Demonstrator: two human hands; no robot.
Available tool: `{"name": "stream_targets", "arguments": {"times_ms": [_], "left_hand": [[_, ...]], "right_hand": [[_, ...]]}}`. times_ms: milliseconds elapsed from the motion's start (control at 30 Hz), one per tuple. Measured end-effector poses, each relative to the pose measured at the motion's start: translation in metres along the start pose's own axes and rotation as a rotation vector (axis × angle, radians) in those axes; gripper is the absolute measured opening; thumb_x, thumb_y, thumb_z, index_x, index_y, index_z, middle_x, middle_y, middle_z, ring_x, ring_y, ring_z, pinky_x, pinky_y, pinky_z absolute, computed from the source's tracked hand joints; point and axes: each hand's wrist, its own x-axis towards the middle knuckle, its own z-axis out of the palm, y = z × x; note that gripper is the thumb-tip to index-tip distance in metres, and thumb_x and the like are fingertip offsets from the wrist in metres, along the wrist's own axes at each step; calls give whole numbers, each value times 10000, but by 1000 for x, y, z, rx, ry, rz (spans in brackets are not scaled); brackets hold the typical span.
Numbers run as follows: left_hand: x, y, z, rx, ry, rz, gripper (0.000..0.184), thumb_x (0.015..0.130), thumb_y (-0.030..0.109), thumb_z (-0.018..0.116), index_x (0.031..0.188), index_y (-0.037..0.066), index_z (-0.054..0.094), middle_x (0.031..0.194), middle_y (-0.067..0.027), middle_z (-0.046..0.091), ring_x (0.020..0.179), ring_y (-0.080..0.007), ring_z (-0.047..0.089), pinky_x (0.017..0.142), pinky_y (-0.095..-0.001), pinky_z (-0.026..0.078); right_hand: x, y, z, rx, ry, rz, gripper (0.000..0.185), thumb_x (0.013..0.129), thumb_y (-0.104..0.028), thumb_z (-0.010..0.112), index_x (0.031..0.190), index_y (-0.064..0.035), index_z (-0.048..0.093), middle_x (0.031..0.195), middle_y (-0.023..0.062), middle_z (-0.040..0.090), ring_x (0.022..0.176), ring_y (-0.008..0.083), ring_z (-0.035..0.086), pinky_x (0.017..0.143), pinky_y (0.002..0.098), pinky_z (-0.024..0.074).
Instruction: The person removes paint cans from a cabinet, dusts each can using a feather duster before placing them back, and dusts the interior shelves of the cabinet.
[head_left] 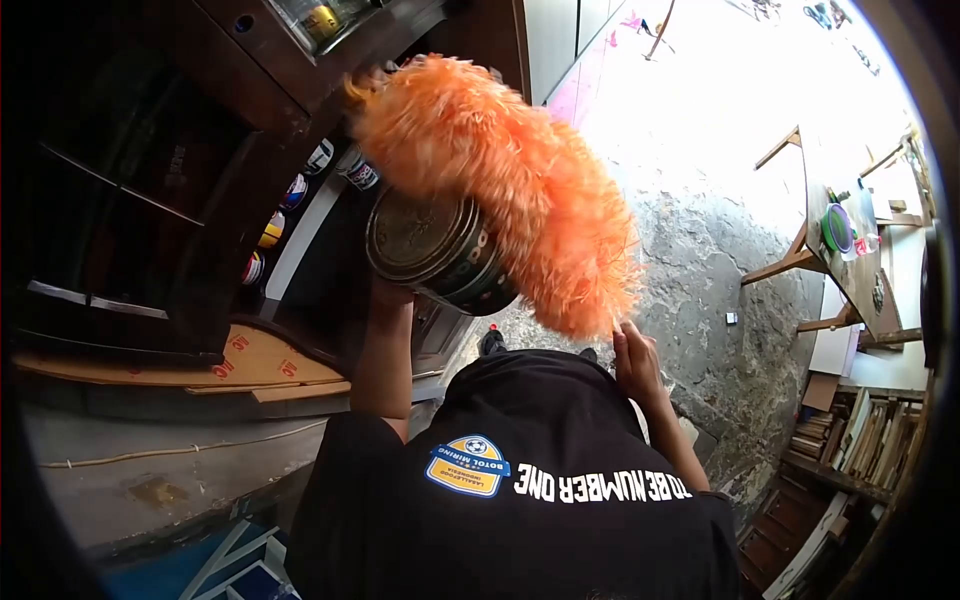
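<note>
While R hand (641, 364) grips duster (520, 190), part-hiding tin (420, 240), L hand (392, 293) holds tin; cans (271, 230) nr.

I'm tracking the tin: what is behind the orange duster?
Part of a dark tin shows behind the orange duster, its round end towards the camera. The duster hides some of the tin's side; whatever else it covers cannot be seen.

Left arm (383, 365) forward, left hand (391, 293) mostly hidden, grip unreadable. Right forearm (672, 425) angled inward, right hand (640, 362) visible, fingers (622, 348) curled in a grip.
</note>
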Motion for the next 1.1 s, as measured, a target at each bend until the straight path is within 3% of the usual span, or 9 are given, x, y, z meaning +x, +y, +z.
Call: {"name": "stream_targets", "arguments": {"times_ms": [100, 300, 400, 567, 633, 933, 1000, 1033, 1100], "left_hand": [[54, 66, -1, -1609, 107, -240, 858, 923, 429, 730, 1536, -3, 314, 1433, -243, 506, 1368, -470, 480, 1108, -580, 474], [45, 32, 17, -1747, 46, -107, 1108, 742, 500, 839, 1560, -2, 286, 1459, -241, 482, 1388, -423, 463, 1150, -559, 433], [46, 35, 27, -1821, 1, -36, 1376, 546, 611, 954, 1572, 0, 271, 1497, -232, 459, 1403, -391, 448, 1170, -558, 406], [66, 77, 20, -1800, -31, 24, 821, 952, 452, 703, 1559, 43, 330, 1443, -230, 488, 1395, -379, 455, 1167, -571, 408], [61, 60, 25, -1856, -35, 50, 1004, 827, 474, 795, 1579, 53, 280, 1456, -236, 476, 1393, -385, 458, 1152, -573, 425], [51, 35, 21, -1849, -62, 118, 1431, 540, 550, 979, 1618, 60, 176, 1505, -249, 435, 1405, -391, 455, 1140, -547, 452], [34, 44, 23, -1833, 346, -264, 683, 1056, 405, 530, 1611, 116, 257, 1435, -266, 490, 1330, -376, 511, 1134, -578, 440], [29, 36, 22, -1861, 458, -379, 667, 1058, 387, 530, 1607, 122, 259, 1411, -286, 512, 1308, -360, 554, 1086, -554, 498], [35, 12, 15, -1451, 190, -94, 1405, 564, 648, 929, 1614, 63, 202, 1498, -200, 491, 1325, -304, 566, 1118, -462, 490]], "right_hand": [[-5, -5, -7, 56, 9, 194, 250, 1045, -197, 522, 866, -21, 525, 654, 207, 541, 610, 414, 586, 583, 483, 425], [-16, -7, -2, 190, -43, -30, 211, 1032, -188, 530, 948, -6, 597, 717, 239, 570, 690, 470, 597, 608, 492, 445], [-12, 6, -7, 79, -129, 300, 239, 1044, -210, 533, 930, -3, 568, 707, 231, 556, 666, 431, 592, 613, 469, 434], [-24, 3, -14, 223, -86, 151, 241, 1044, -196, 514, 925, -2, 592, 698, 163, 572, 618, 327, 597, 620, 411, 464], [-19, -6, -10, 136, 58, -171, 232, 1028, -182, 516, 1073, -4, 657, 776, 214, 619, 725, 366, 652, 751, 405, 542], [-22, 31, 1, 202, -85, 183, 355, 1078, -265, 501, 828, -13, 518, 618, 106, 493, 521, 192, 474, 532, 354, 396], [-23, 38, 1, 197, -174, 33, 365, 1078, -268, 502, 821, -9, 517, 609, 106, 491, 532, 163, 475, 530, 355, 400], [-21, 32, -3, 93, -175, 56, 361, 1073, -262, 517, 824, -1, 527, 595, 111, 472, 532, 168, 475, 529, 363, 400], [-8, 15, -12, 102, -113, 237, 266, 1038, -217, 563, 866, -14, 572, 603, 159, 493, 537, 289, 522, 554, 406, 418]]}}
